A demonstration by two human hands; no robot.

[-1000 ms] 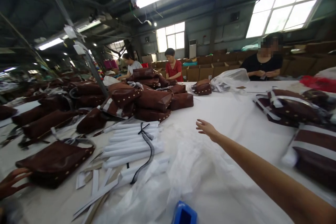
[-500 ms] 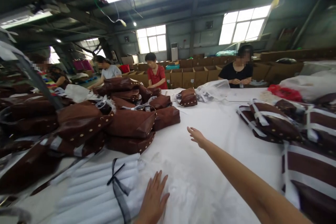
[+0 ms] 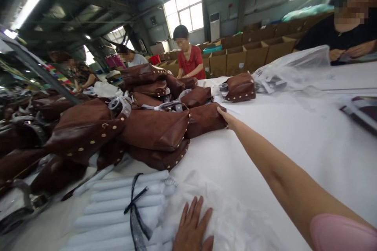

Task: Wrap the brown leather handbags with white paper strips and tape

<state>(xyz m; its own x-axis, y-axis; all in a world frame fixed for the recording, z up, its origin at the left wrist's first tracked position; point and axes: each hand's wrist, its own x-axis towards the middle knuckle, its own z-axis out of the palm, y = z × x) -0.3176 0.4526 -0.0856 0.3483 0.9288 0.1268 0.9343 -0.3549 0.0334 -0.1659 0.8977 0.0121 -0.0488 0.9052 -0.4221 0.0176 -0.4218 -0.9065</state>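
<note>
My right arm stretches forward, and my right hand [image 3: 229,119] is closed on the near right end of a brown handbag [image 3: 204,120]. Part of that hand's fingers is hidden against the bag. My left hand [image 3: 193,223] lies flat with fingers spread on thin clear plastic [image 3: 224,208]. Left of it is a row of pale white rolls [image 3: 118,204] with a black ribbon [image 3: 135,208] tied across. More brown handbags with gold studs [image 3: 153,125] are piled beside the held one.
A studded brown bag [image 3: 240,87] stands farther back on the white table [image 3: 282,133], beside plastic wrapping [image 3: 294,70]. At the right edge lies a strapped dark bag [image 3: 362,111]. Several people work around, one in a red shirt [image 3: 193,62]. Cardboard boxes [image 3: 235,60] line the back.
My right hand has reached forward from above the bare table and taken hold of the brown handbag's end. My left hand stays flat on the plastic. The view has shifted closer to the piled bags.
</note>
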